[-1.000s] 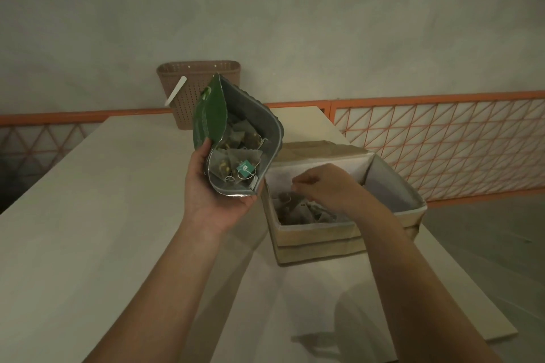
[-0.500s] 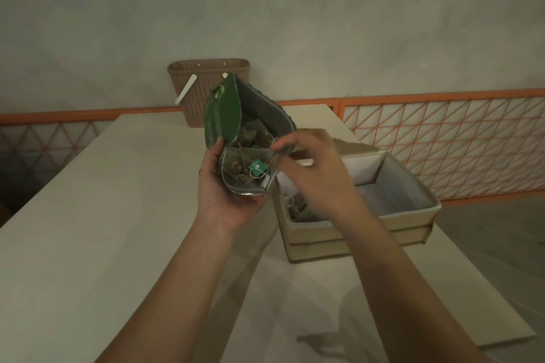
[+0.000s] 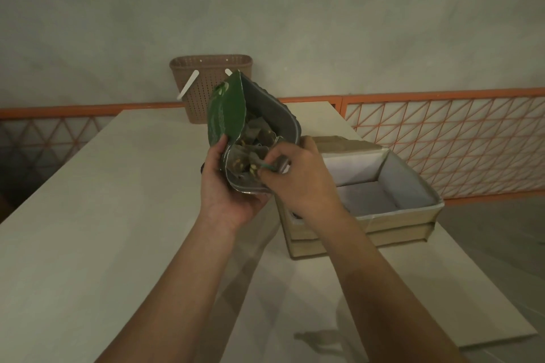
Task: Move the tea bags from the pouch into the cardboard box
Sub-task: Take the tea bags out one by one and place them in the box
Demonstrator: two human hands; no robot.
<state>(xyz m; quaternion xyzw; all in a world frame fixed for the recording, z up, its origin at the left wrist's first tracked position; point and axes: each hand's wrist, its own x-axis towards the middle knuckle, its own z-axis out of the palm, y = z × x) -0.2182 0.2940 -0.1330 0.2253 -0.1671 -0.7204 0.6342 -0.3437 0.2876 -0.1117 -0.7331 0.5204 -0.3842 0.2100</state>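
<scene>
Above the pale surface [image 3: 88, 215], the left hand [image 3: 227, 186] grips the crinkly foil-lined green pouch [image 3: 233, 115] upright, mouth tipped toward the person. Inside that mouth the right hand [image 3: 300, 183] pinches a gauzy tea bag [image 3: 250, 166]. Just right and below sits the open, paper-lined cardboard box [image 3: 398, 215], nearest the right hand.

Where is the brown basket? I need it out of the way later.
In the head view the brown basket stands at the table's far edge by the wall, left of centre, behind the green pouch.
</scene>
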